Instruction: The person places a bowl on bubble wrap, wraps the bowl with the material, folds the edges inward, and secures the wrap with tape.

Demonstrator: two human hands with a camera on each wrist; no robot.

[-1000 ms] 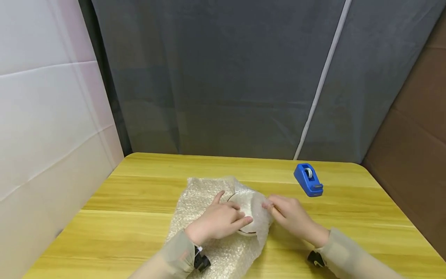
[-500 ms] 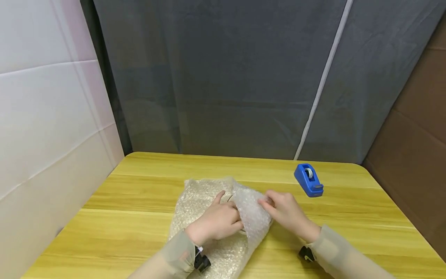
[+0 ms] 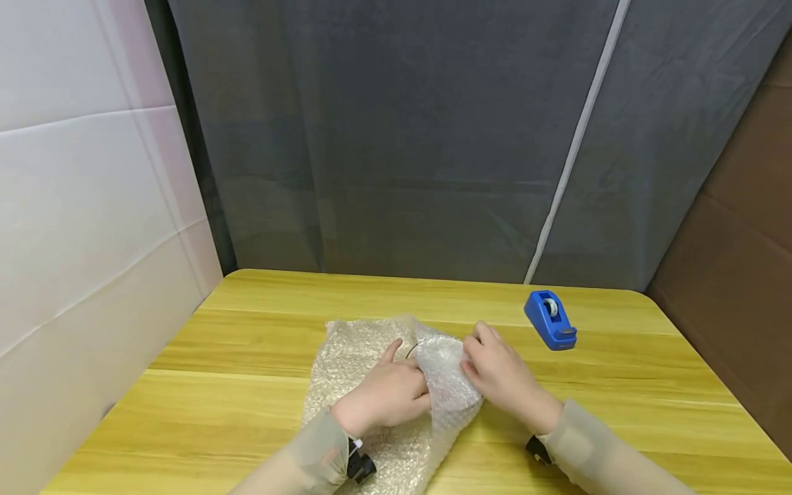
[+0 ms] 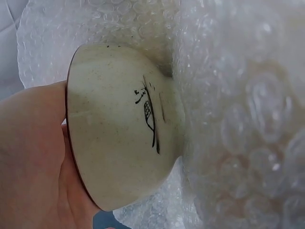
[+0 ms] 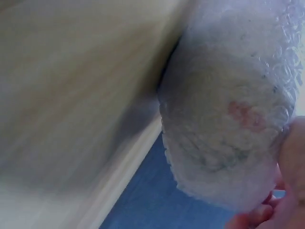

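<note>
The left hand spreads its fingers over the edge of the bowl on the bubble wrap. The right hand touches the folded-over wrap; I can't tell if it pinches. The table runs wide both ways, with a blue tape holder toward its far edge.

One round cream ceramic bowl and one sheet of clear bubble wrap are counted. Two hands, one left hand and one right hand, are seen, with two beige sleeves and two black wrist cameras. One blue tape dispenser is counted, with one white roll of tape. One yellow wood-grained worktop is shown, with one dark grey curtain, one white panel and one brown panel.
</note>
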